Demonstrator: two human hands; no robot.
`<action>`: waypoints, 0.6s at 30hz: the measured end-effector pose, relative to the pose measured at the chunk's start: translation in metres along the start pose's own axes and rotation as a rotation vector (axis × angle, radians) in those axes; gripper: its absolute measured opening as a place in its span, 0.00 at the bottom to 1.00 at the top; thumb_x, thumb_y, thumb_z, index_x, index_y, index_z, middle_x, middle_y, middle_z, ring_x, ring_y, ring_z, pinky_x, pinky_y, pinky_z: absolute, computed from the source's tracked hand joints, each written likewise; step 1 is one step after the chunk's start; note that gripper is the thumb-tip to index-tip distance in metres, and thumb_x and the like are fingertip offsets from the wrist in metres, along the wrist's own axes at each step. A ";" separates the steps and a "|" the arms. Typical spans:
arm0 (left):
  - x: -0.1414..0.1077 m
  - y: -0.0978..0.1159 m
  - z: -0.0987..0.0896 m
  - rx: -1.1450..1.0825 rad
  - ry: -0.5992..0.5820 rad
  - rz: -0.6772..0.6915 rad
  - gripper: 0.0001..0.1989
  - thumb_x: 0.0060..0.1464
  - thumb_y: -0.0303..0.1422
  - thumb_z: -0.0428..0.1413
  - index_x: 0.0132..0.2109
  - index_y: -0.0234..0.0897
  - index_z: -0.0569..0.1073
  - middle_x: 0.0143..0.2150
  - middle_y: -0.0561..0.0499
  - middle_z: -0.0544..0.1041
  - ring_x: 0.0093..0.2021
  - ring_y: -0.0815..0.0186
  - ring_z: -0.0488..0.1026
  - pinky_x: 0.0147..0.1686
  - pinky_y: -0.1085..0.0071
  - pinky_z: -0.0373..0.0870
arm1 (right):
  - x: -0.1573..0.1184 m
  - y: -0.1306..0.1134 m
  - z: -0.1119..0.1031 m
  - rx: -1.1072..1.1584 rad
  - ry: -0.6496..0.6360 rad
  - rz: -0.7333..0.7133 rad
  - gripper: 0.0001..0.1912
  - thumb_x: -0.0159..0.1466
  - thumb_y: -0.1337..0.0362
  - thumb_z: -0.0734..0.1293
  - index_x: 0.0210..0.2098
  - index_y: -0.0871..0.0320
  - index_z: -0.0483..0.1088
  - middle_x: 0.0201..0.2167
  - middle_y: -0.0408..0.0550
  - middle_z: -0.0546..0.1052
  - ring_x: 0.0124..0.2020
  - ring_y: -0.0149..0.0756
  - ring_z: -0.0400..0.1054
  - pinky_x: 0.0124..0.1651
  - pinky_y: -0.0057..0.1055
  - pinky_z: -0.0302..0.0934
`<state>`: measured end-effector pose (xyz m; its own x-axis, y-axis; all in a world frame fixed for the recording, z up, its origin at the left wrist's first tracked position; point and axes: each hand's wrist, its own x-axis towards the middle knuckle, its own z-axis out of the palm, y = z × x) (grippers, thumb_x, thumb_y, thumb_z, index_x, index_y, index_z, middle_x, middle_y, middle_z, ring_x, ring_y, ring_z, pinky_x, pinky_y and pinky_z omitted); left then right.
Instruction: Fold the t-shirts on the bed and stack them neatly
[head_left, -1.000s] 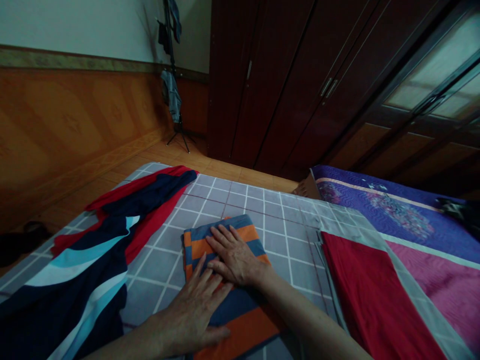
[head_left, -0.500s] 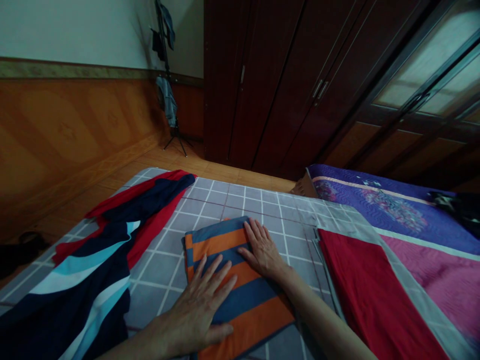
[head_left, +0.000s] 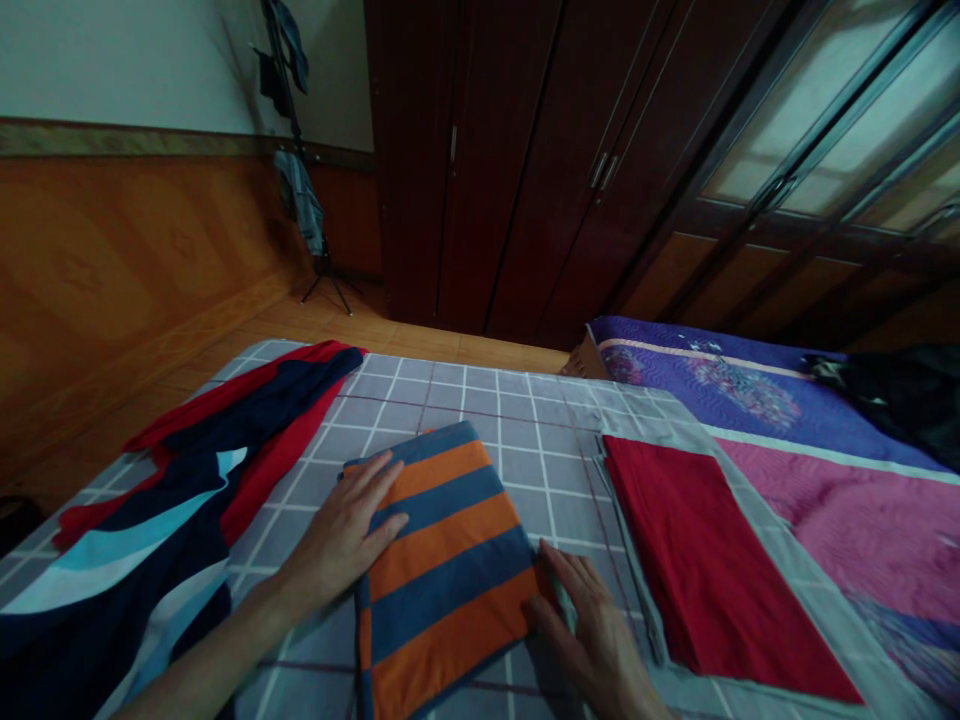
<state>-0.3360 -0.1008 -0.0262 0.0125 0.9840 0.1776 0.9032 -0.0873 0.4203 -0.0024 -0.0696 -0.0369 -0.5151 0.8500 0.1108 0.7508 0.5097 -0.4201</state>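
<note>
A folded garment with orange and blue-grey stripes lies in front of me on a checked grey bedsheet. My left hand rests flat on its upper left edge, fingers stretched out and thumb apart. At the lower right edge is my right hand; its thumb and fingertips touch the side of the garment, with a gap between them. Left of the garment spreads a loose navy, red and light blue garment. A folded red garment lies on the right, over some grey cloth.
Beyond the bed stand a dark wooden wardrobe and a coat stand hung with clothes. A purple and pink bedcover lies to the right, with a dark item on it. Tiled floor runs past the bed's far edge.
My right hand has slid from the top of the striped garment down to its right edge. My left hand has moved up to the left edge. The view has shifted slightly right.
</note>
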 end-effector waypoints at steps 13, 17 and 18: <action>0.080 -0.025 -0.012 -0.044 -0.187 -0.211 0.22 0.53 0.42 0.49 0.52 0.34 0.69 0.48 0.42 0.75 0.48 0.56 0.72 0.46 0.66 0.66 | 0.048 -0.039 -0.017 -0.009 -0.269 0.359 0.10 0.57 0.60 0.63 0.35 0.59 0.70 0.27 0.48 0.75 0.30 0.40 0.68 0.28 0.30 0.45; 0.102 -0.017 -0.004 -0.073 -0.256 -0.201 0.20 0.49 0.42 0.53 0.47 0.37 0.71 0.44 0.45 0.77 0.44 0.57 0.73 0.42 0.68 0.67 | 0.040 -0.041 -0.010 0.209 -0.195 0.371 0.04 0.53 0.64 0.63 0.26 0.58 0.65 0.22 0.44 0.71 0.26 0.34 0.64 0.27 0.28 0.45; 0.105 -0.016 -0.003 -0.083 -0.279 -0.196 0.19 0.47 0.41 0.53 0.45 0.36 0.72 0.43 0.46 0.77 0.43 0.57 0.73 0.41 0.68 0.67 | 0.037 -0.041 -0.008 0.330 -0.175 0.370 0.04 0.53 0.64 0.63 0.25 0.58 0.63 0.22 0.43 0.70 0.26 0.33 0.63 0.26 0.27 0.46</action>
<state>-0.3501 0.0038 -0.0112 -0.0303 0.9868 -0.1589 0.8624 0.1062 0.4950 -0.0488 -0.0578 -0.0080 -0.3228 0.9157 -0.2394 0.7399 0.0864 -0.6672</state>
